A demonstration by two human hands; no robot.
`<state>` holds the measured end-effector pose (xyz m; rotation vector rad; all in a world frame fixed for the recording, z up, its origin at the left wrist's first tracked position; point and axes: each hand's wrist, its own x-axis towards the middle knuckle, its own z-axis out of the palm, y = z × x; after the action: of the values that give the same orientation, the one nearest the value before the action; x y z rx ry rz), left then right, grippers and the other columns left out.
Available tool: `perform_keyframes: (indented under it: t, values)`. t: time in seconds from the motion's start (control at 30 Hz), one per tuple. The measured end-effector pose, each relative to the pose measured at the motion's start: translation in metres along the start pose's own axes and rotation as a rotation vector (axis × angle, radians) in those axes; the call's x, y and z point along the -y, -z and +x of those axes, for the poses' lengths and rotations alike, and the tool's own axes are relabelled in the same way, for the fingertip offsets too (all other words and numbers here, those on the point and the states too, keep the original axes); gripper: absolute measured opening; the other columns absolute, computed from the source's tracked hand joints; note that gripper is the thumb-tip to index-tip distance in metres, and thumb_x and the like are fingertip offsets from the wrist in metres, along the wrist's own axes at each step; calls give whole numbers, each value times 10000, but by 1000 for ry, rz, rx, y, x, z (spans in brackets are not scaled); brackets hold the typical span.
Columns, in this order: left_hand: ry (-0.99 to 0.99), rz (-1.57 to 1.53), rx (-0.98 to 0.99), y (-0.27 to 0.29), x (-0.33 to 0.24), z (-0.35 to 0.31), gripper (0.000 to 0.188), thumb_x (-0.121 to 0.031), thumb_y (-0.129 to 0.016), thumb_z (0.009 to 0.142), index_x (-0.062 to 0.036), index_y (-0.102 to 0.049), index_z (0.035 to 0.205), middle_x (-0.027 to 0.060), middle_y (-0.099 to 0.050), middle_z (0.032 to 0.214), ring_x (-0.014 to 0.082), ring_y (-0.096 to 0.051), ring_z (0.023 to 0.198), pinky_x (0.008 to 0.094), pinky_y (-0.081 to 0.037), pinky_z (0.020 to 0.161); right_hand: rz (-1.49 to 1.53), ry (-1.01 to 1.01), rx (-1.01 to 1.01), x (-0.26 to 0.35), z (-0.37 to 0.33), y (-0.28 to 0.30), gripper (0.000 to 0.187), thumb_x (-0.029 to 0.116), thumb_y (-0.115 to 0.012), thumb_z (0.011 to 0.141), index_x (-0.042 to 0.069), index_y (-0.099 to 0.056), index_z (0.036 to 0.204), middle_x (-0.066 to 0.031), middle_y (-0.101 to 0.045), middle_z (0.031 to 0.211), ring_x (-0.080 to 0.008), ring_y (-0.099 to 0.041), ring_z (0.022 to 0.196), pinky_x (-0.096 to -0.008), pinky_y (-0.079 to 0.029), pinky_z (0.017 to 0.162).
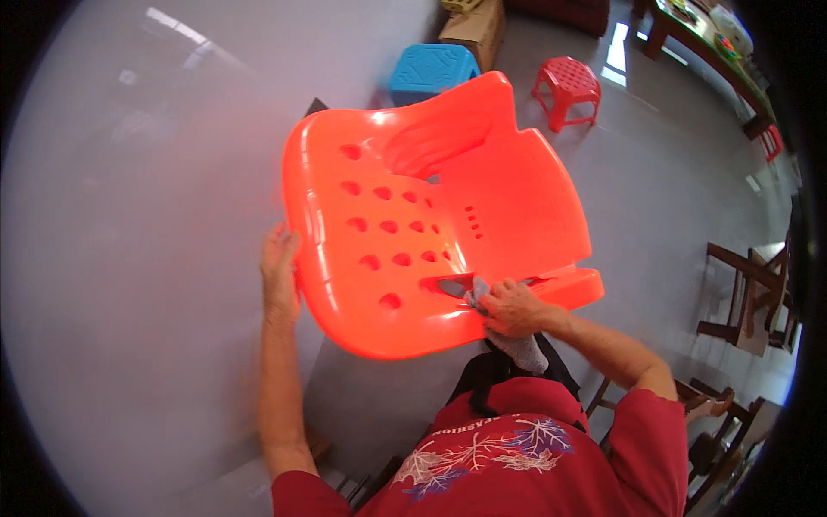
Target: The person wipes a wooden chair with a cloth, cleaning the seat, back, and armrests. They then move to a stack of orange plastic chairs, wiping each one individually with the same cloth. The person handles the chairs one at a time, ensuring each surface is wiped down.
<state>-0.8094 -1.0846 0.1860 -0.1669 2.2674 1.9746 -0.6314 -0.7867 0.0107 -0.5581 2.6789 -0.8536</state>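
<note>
A bright orange-red plastic chair lies tilted in front of me, its seat dotted with rows of holes. My left hand grips the rounded seat edge at the left, some fingers hidden behind it. At the near side, my right hand is closed on a grey cloth, pressed at an opening between seat and armrest. Speckled grey fabric shows below that hand; whether it is the same piece I cannot tell.
Beyond the chair stand a blue plastic stool, a cardboard box and a red stool. A long wooden table is at the far right. Wooden chairs stand to the right on the grey floor.
</note>
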Motion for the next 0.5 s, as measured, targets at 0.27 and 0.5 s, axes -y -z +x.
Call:
perform_keyframes:
  t: [0.27, 0.5]
  values:
    - [50, -255, 1, -2, 63, -127, 527, -301, -507, 946, -4, -355, 1354, 99, -422, 1366, 199, -423, 1242, 356, -340, 1046, 876, 98, -480, 99, 92, -18, 277, 55, -499, 845, 16, -472, 1118, -181, -517, 981, -375, -501, 897, -441, -400, 835]
    - [46, -423, -139, -56, 65, -134, 663, -504, -334, 969, -1, -301, 1399, 134, -368, 1412, 260, -373, 1290, 387, -308, 1073, 439, 334, -797, 163, 105, 11, 436, 45, -511, 806, -25, -433, 1230, -214, -457, 1119, -378, -501, 902, -419, -435, 814]
